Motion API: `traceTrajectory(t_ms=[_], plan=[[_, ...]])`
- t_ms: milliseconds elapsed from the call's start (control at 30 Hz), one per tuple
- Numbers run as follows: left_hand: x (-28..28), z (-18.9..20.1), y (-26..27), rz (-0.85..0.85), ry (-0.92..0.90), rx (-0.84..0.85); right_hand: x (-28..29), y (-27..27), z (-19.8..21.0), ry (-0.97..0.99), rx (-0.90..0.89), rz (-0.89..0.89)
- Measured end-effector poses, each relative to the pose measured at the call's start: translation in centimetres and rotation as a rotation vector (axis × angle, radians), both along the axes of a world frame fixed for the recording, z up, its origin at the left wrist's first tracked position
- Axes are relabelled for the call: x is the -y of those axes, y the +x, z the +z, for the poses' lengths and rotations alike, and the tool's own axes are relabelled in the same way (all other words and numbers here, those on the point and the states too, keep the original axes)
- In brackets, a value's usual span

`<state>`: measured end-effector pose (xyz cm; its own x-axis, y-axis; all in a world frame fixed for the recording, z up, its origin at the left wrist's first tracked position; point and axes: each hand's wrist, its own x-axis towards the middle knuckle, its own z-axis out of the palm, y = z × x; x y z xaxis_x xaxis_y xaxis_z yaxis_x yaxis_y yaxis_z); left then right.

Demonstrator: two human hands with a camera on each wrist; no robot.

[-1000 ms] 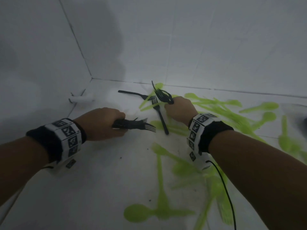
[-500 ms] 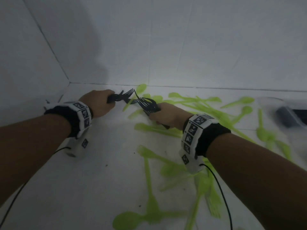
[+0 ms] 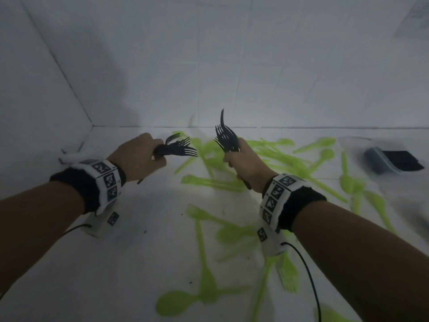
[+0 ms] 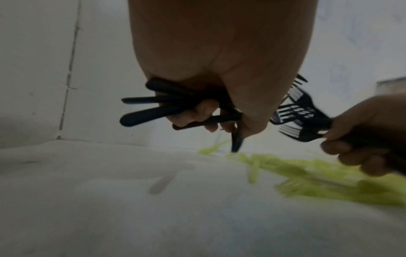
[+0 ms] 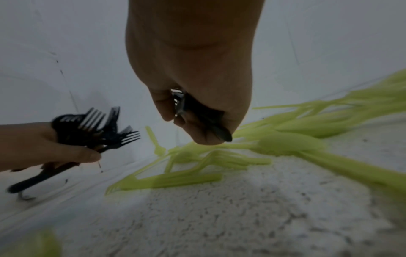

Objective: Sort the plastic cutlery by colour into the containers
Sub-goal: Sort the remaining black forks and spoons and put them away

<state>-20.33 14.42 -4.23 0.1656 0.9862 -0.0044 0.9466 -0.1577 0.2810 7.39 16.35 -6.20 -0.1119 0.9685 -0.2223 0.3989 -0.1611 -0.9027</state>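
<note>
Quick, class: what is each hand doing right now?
Left hand: closed, gripping a bunch of black forks.
Right hand: closed, gripping another bunch of black forks.

White tiled floor (image 3: 144, 263), meeting white walls at a corner on the left. Strewn with green cutlery (image 3: 276, 156): spoons, forks, knives, overlapping across centre and right. One green spoon (image 3: 176, 302) lying nearest. Clear container (image 3: 380, 156) with dark contents at far right. Small dark specks on bare tiles.
</note>
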Motion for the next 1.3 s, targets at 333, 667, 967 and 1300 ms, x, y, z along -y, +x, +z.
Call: traceTrajectory(t_ms=[333, 667, 967, 1300], plan=[[8.0, 1.8, 4.0, 0.030, -0.125, 0.458, 3.1, 1.6, 1.2, -0.029, -0.206, -0.077], [9.3, 1.7, 11.7, 0.093, -0.089, 0.861, 8.3, 6.6, 2.5, 0.087, -0.215, -0.238], [9.2, 2.2, 21.8, -0.065, -0.193, 0.948, 13.0, 14.9, 2.6, 0.065, -0.330, -0.456], [10.5, 2.7, 32.1, 0.041, -0.198, 1.045, 13.8, 22.4, 1.7, 0.068, -0.545, -0.524]])
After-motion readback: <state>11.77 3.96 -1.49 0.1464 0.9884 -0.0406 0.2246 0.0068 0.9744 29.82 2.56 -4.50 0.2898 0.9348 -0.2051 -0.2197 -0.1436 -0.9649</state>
